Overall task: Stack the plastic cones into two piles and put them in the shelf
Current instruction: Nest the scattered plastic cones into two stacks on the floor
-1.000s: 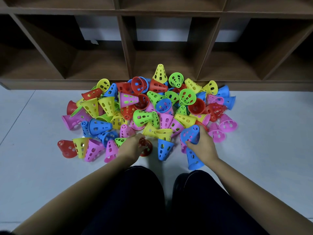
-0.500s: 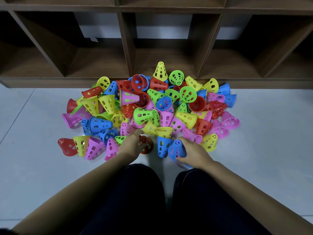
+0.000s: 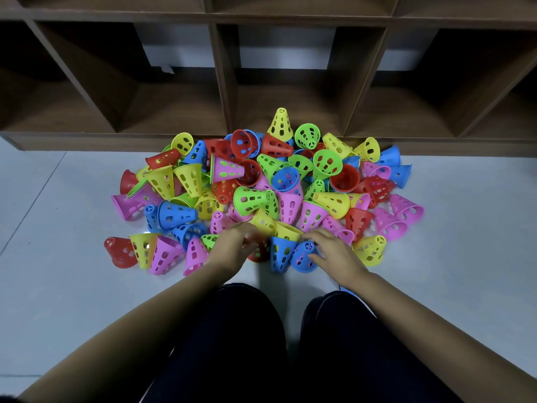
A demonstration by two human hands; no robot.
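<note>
Head view: the cones (image 3: 290, 199) lay in one loose heap on the floor (image 3: 58, 271), its far side against the bottom edge of the shelf (image 3: 223, 82), its near side just in front of the person's knees.

The right hand (image 3: 334, 253) had drawn back from the near right part of the heap to its near edge, bringing a blue cone (image 3: 303, 257) with it. Thumb and fingers were curled round that cone, which lay tilted with its narrow end towards the heap and something pink showing through its holes. It was touching a second blue cone (image 3: 280, 253) that stood at the near edge. Where the hand had been, a yellow cone (image 3: 370, 250) now lay uncovered.

The left hand (image 3: 232, 247) had hardly shifted. Its fingers were curled over a red cone (image 3: 261, 251) at the near edge, though blur from motion hid how firmly they closed on it.

Judging from this, the work was at its very start. The blue cone seemed about to be nested with its neighbour as the seed of one pile, and the red cone could begin the other. No pile stood yet, and none of the cones was in the shelf.
</note>
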